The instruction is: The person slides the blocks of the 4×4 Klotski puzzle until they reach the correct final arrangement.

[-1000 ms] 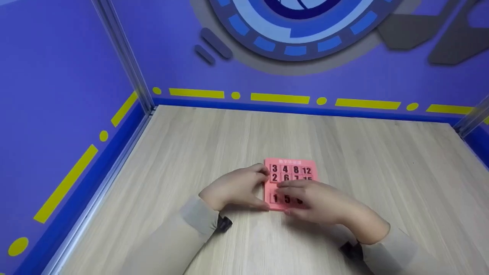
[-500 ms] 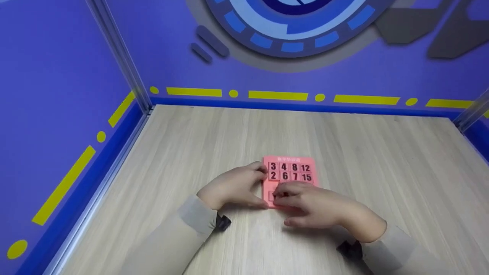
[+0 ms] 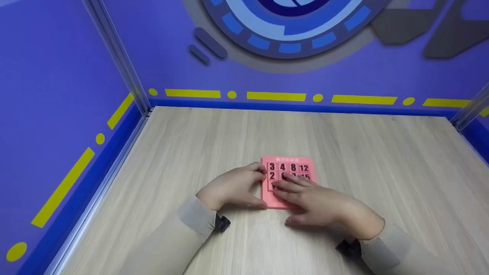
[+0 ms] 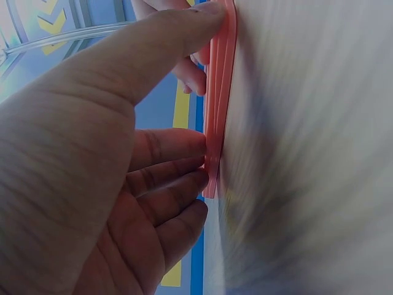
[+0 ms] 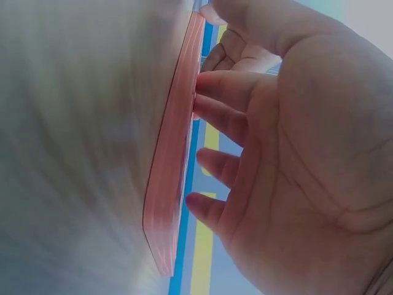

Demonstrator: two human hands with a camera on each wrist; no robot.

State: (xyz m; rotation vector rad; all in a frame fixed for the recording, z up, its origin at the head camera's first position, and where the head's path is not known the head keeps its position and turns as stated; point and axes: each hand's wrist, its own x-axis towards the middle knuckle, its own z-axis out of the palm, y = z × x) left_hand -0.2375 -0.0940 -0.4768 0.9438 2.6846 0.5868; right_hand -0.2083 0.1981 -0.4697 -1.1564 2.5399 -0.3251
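A pink number slide puzzle [image 3: 289,159] lies flat on the wooden table. Its upper row reads 3, 4, 8, 12; below, 2 and part of 15 show. In the third row, the tile at the left end [image 3: 271,185] is partly covered by my right fingers. My left hand [image 3: 233,186] steadies the puzzle's left side, fingertips near the upper part and thumb at the lower corner. My right hand [image 3: 319,202] reaches over the tiles with fingers extended and spread, the thumb below the near edge. Side on, the left wrist view shows the frame [image 4: 218,104] against my left fingertips.
A pale wood-grain tabletop [image 3: 214,133] surrounds the puzzle. Purple-blue panels [image 3: 168,57] with yellow dashes stand behind it and along the left side. A metal post [image 3: 118,53] joins them at the back left corner.
My right fingers have gone from bent over the bottom row to spread out higher on the tiles. The left-end tile has slid up from the bottom row to the third. My left hand stays put.
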